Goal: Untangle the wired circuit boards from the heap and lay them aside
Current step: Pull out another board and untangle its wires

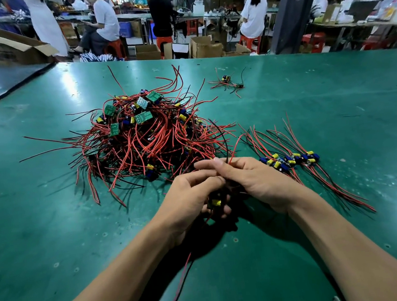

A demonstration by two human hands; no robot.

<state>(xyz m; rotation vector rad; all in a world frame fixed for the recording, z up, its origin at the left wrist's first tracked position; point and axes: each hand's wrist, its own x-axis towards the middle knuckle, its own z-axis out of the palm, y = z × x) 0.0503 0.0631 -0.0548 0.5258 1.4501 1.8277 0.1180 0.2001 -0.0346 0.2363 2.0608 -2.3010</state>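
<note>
Risk, snag: the red and black leads (233, 150) rising from my right hand (253, 181) run back toward the heap (142, 136). If they are looped under others there, I judge a hard pull would drag a clump along or strain the solder joints.
Risk, re-tangle: a loose red tail (181, 280) hangs toward the bottom of the frame and could catch on something as I carry the board across.
Left hand (190, 197): fingers curled round the wired board (215, 202), lower centre, its yellow capacitor showing between them.
Right hand: thumb and fingers pinch the leads, a narrow grip close against my left fingers.
Heap: centre-left on the green table (308, 91).
Laid-aside row (290, 161): just right of my right hand.
</note>
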